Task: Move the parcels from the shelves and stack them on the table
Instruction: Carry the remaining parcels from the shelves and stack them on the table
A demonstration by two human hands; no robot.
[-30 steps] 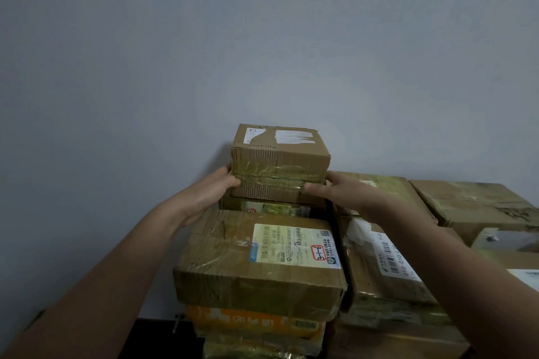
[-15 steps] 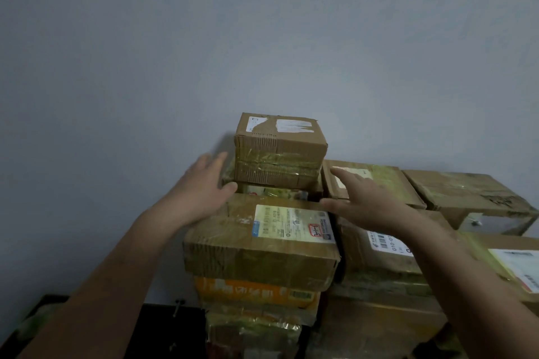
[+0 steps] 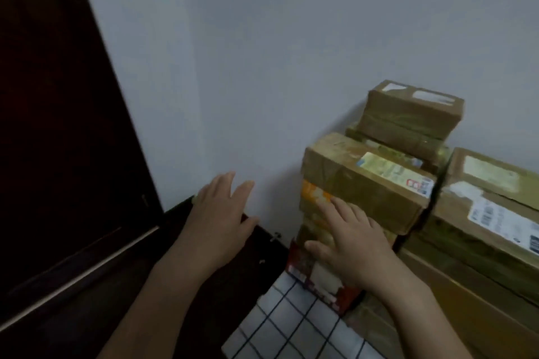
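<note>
A small taped cardboard parcel (image 3: pixel 411 114) sits on top of a stack at the right, against the wall. Under it lies a wider parcel with a yellow label (image 3: pixel 364 181), then an orange box and a red printed box (image 3: pixel 318 280). My left hand (image 3: pixel 218 213) hovers with straight fingers left of the stack, holding nothing. In front of the stack's lower boxes is my right hand (image 3: pixel 350 245), fingers spread and empty; I cannot tell whether it touches them. More parcels (image 3: pixel 490 207) are stacked at the far right.
A dark wooden door (image 3: pixel 58 125) fills the left side. A dark table edge (image 3: pixel 262 242) runs below my left hand. A white checked cloth (image 3: pixel 291 326) lies in front of the stack. The grey wall (image 3: pixel 291 38) stands behind.
Both hands have come away from the small top parcel and dropped lower. The view has swung to the left, so the stack now lies at the right and the door appears.
</note>
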